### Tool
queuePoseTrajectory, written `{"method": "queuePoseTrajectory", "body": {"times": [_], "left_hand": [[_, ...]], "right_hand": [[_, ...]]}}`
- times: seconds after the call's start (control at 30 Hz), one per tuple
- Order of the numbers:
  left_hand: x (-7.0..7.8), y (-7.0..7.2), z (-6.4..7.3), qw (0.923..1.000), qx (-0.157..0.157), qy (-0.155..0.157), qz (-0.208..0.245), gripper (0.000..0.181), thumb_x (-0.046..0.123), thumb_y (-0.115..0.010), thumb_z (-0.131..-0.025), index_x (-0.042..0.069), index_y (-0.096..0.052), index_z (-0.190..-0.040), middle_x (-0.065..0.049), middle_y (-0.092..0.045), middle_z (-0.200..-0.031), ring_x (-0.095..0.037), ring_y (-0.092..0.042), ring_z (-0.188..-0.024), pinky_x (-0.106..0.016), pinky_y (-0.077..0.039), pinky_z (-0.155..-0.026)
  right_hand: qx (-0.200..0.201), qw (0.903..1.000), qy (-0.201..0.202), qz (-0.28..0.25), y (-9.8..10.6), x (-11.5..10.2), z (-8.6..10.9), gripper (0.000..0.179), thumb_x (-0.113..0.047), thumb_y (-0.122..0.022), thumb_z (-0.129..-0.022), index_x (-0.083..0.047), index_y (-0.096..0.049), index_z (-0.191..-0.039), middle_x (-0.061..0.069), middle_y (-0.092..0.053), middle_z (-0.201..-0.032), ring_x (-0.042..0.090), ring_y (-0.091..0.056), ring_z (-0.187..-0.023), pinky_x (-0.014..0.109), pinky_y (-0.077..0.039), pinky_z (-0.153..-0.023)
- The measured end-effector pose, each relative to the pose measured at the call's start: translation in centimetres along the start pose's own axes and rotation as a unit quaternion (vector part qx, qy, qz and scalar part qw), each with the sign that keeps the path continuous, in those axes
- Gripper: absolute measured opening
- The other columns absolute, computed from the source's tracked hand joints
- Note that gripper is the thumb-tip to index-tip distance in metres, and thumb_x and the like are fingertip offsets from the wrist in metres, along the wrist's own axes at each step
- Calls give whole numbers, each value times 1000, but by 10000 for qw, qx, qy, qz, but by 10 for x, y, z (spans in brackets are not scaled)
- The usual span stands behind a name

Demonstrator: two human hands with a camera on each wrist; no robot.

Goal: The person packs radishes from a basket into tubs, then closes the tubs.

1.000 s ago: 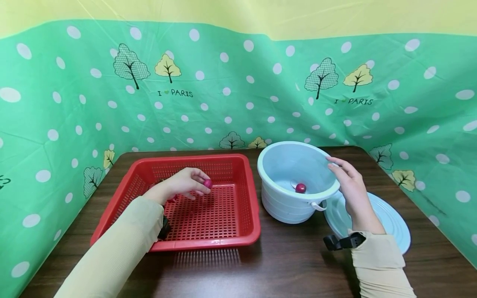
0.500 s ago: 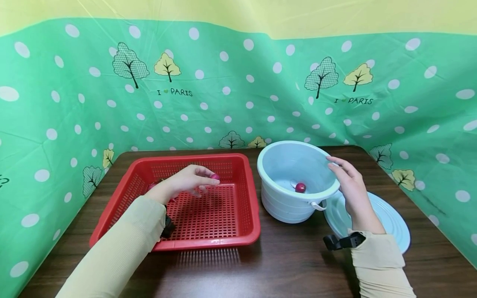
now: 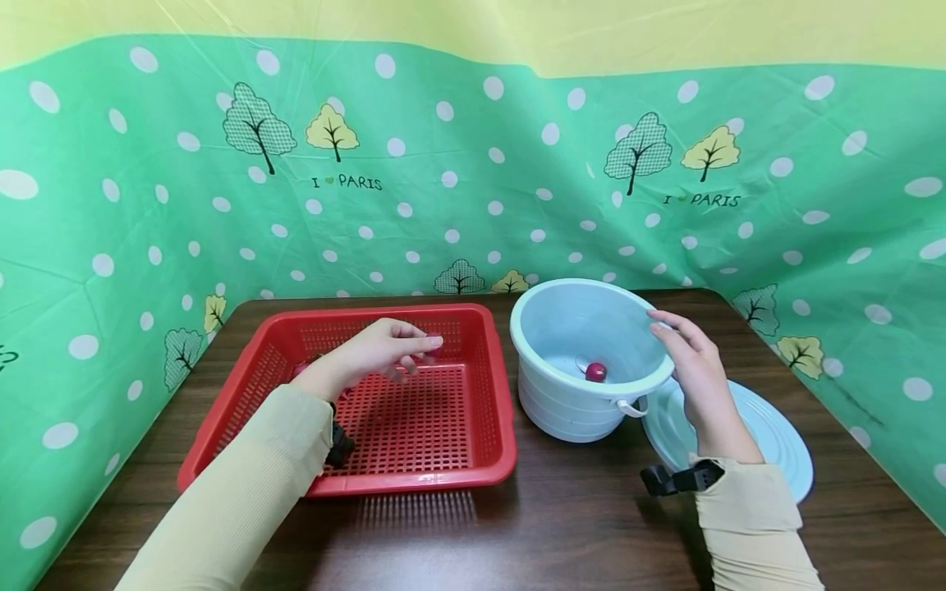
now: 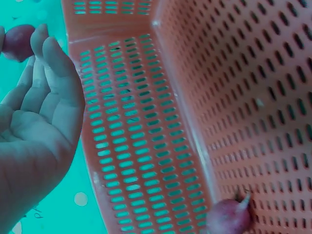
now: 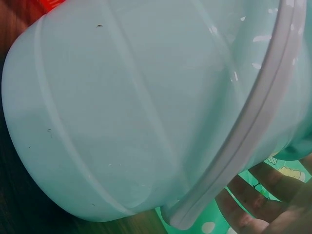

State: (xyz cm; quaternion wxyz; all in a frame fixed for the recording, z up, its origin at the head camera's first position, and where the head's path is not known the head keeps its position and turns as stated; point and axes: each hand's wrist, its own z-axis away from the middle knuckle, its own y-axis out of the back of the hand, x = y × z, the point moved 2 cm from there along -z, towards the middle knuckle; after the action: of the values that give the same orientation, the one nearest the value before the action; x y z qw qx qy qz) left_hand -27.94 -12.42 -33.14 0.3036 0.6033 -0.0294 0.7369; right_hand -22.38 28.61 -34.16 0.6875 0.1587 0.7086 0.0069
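Observation:
My left hand (image 3: 380, 349) pinches a red radish (image 4: 18, 43) between thumb and fingertips, held up over the red perforated basket (image 3: 414, 484). In the head view, the thumb hides most of this radish. Another radish (image 4: 229, 217) lies in the basket, shown in the left wrist view. To the right stands a pale blue bucket (image 3: 569, 410) with one radish (image 3: 595, 373) inside. My right hand (image 3: 698, 369) holds the bucket's right rim, its fingertips over the edge. From the right wrist camera, the bucket's rim (image 5: 258, 107) covers the fingertips.
A round blue lid (image 3: 776, 435) lies on the dark wooden table (image 3: 562, 525), partly beneath the right forearm and beside the bucket. The basket's right wall stands close to the bucket. Behind the table hangs a green dotted cloth (image 3: 473, 205).
My left hand has moved slightly right and up with the radish, its thumb turning over to cover it. The right hand and the bucket have stayed in place.

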Motion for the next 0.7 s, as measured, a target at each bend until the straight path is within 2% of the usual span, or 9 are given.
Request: {"method": "queuePoseTrajectory", "body": {"times": [0.13,0.43,0.7], "left_hand": [[9,0,0,9995,207,-230,-28,45,39,-69,-93,5,-64,-123,-14,-71,-109,-23,-66,-81,-38,-60,-75],[30,-11,2,9955,525,-795,-7,47,36,-72,-91,8,-58,-125,-16,-70,-116,-28,-70,-89,-42,-60,-78],[48,-29,1,9920,670,-1068,30,43,32,-73,-90,11,-59,-125,-12,-68,-113,-23,-70,-84,-32,-59,-69]], "right_hand": [[12,10000,4,20,0,0,0,51,-49,-48,-101,-26,-49,-146,11,-32,-155,27,-33,-133,70,-21,-113],[51,10000,16,41,1,0,-1,50,-49,-47,-101,-26,-49,-146,8,-34,-154,24,-37,-130,68,-25,-111],[41,10000,27,29,0,0,0,50,-49,-47,-101,-26,-49,-146,10,-34,-154,24,-36,-130,68,-24,-111]]}}
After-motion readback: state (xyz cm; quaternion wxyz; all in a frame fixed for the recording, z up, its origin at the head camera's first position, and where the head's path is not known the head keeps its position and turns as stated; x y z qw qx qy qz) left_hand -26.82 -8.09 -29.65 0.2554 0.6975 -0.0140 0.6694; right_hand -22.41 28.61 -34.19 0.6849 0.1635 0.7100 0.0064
